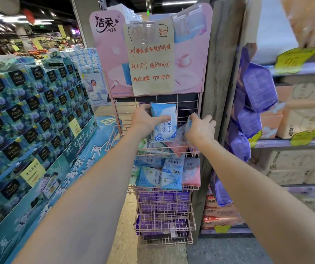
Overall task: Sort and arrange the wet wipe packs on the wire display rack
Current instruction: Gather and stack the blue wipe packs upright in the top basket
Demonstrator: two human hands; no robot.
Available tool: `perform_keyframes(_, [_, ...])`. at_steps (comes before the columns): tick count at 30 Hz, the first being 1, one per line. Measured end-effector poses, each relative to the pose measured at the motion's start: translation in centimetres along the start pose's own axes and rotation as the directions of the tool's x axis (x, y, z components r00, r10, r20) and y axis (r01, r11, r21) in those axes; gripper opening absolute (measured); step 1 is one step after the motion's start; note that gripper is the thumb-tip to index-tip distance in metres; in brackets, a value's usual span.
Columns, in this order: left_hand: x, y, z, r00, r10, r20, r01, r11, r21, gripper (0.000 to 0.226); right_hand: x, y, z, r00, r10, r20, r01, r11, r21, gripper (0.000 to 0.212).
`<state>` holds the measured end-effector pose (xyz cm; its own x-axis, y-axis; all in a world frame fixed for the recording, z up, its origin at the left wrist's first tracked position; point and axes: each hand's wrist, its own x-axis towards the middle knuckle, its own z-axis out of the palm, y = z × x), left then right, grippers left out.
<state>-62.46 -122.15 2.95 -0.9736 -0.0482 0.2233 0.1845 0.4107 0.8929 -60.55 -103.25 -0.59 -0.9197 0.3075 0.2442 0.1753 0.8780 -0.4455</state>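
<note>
High on the rack [171,228], the left hand [149,119] grips a blue pack [165,128]; the right hand [200,128] grips a pale pack [182,131]. Both look soft, light and slippery, so hold the sides.

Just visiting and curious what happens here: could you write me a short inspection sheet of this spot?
Surface: pink wire rack, stacked baskets.
Job's things: blue pack held upright over the top basket; purple packs in the lower baskets.
Clutter: mixed packs, blue, green and pink, lie at odd angles.
Grippers: left hand grips blue pack; right hand grips pale pack.
Cables: nothing seen.
Surroundings: tissue boxes left, shelves right, handwritten sign above.
</note>
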Motion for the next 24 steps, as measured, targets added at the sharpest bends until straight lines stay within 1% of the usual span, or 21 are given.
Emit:
perform_keyframes(2, [0.1,0.1,0.1,1.0,0.014,0.011,-0.014,1.0,0.004,0.077,0.0,0.0,0.1,1.0,-0.013,-0.001,0.013,0.999,-0.05,0.047])
perform_keyframes(4, [0.2,0.1,0.3,1.0,0.019,0.019,-0.019,1.0,0.0,0.072,0.1,0.3,0.0,0.999,-0.023,0.034,0.025,0.997,-0.067,0.053])
perform_keyframes(7, [0.1,0.3,0.6,0.999,0.031,0.033,-0.031,1.0,0.001,0.067,0.8,1.2,-1.1,0.985,-0.028,0.169,0.028,1.0,0.001,0.072])
perform_keyframes(9, [0.2,0.5,0.8,0.998,0.039,0.04,-0.04,0.999,0.002,0.067,1.2,1.9,-2.3,0.97,-0.063,0.235,0.055,0.998,0.041,0.084])
perform_keyframes(11, [0.3,0.9,1.1,0.998,0.046,0.05,-0.046,0.999,-0.005,0.068,1.6,2.5,-3.4,0.953,-0.113,0.282,0.093,0.992,0.085,0.084])
perform_keyframes(13, [0.4,1.5,1.5,0.998,0.049,0.048,-0.048,0.999,-0.013,0.067,1.8,3.0,-3.9,0.947,-0.135,0.292,0.08,0.978,0.193,0.082])
perform_keyframes(16, [0.7,2.4,2.4,0.997,0.067,0.031,-0.065,0.997,-0.049,0.067,1.5,3.0,-4.6,0.957,-0.143,0.252,0.055,0.944,0.325,0.078])
perform_keyframes(18, [0.9,2.9,3.0,0.997,0.076,0.03,-0.074,0.996,-0.056,0.069,1.4,2.6,-4.7,0.969,-0.124,0.215,0.039,0.932,0.361,0.073])
perform_keyframes(19, [1.0,3.1,3.3,0.997,0.077,0.033,-0.075,0.996,-0.054,0.074,1.3,2.4,-4.8,0.969,-0.145,0.198,0.059,0.921,0.385,0.073])
perform_keyframes(20, [1.2,3.3,3.5,0.996,0.085,0.034,-0.084,0.995,-0.048,0.078,1.5,2.4,-4.8,0.966,-0.183,0.186,0.076,0.88,0.469,0.076])
perform_keyframes(22, [1.3,3.5,3.9,0.995,0.098,0.029,-0.096,0.994,-0.043,0.081,1.9,2.7,-4.6,0.951,-0.256,0.173,0.072,0.729,0.681,0.09])
perform_keyframes(23, [1.3,3.6,3.9,0.995,0.096,0.025,-0.095,0.994,-0.054,0.081,1.7,2.7,-4.8,0.944,-0.277,0.182,0.056,0.675,0.735,0.089])
perform_keyframes(24, [1.5,3.6,4.0,0.995,0.093,0.023,-0.091,0.993,-0.077,0.082,1.7,2.6,-5.0,0.939,-0.293,0.178,0.057,0.645,0.762,0.081])
